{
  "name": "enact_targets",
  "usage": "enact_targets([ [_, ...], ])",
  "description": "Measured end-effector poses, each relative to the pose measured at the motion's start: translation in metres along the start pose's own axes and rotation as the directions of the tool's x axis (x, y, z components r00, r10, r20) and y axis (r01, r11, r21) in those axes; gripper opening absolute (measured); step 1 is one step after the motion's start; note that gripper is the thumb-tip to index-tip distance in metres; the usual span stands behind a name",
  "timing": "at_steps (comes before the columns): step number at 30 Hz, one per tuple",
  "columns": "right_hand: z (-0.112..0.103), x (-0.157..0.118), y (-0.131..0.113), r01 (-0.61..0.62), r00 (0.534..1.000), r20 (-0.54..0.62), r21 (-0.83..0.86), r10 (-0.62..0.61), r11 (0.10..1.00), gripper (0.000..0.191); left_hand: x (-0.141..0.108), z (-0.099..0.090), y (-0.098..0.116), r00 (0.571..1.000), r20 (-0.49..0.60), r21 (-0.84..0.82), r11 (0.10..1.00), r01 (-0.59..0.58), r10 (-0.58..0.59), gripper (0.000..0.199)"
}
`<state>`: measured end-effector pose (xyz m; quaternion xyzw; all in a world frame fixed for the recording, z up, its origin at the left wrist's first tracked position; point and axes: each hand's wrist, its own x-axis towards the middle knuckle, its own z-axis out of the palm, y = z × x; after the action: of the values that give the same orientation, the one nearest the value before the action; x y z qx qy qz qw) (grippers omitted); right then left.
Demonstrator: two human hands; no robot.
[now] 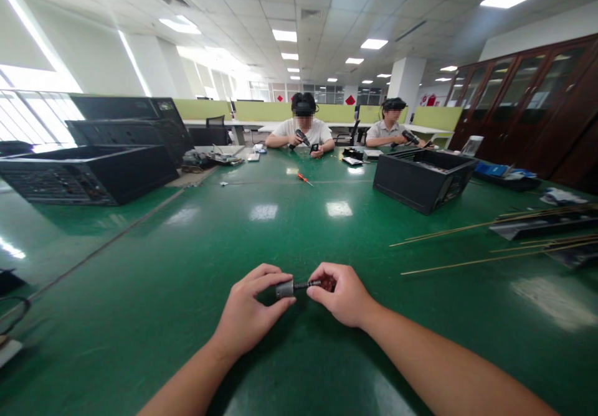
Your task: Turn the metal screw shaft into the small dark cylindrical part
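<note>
My left hand (245, 313) is closed around a small grey metal cylinder (284, 289), gripped between thumb and fingers just above the green table. A thin dark shaft (301, 285) lies in line with the cylinder and bridges the gap to my right hand (346, 296). With thumb and fingertips, the right hand pinches the shaft's other end, where a reddish-brown, copper-coloured part (329, 283) shows inside the curled fingers. It looks like the rotor of a small motor, though the fingers hide much of it. Whether the shaft is fixed to the cylinder I cannot tell.
An orange-handled screwdriver (304, 179) lies mid-table. Black computer cases stand at left (88, 173) and right (423, 178). Thin brass-coloured rods (448, 269) extend from the right. Across the table, two people (303, 129) hold power drills. Loose parts (210, 157) lie by the left case.
</note>
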<state>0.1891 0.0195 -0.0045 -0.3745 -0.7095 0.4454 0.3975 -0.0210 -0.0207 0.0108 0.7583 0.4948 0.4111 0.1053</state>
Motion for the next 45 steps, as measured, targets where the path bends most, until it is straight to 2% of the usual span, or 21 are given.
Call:
enact_targets([
  [45,-0.0005,0.0011,0.0005,-0.032,0.999,-0.019,0.016,0.032,0.999,0.006,0.0011,-0.0023,-0.0001,1.000,-0.023,0.032,0.999,-0.016,0.017,0.024],
])
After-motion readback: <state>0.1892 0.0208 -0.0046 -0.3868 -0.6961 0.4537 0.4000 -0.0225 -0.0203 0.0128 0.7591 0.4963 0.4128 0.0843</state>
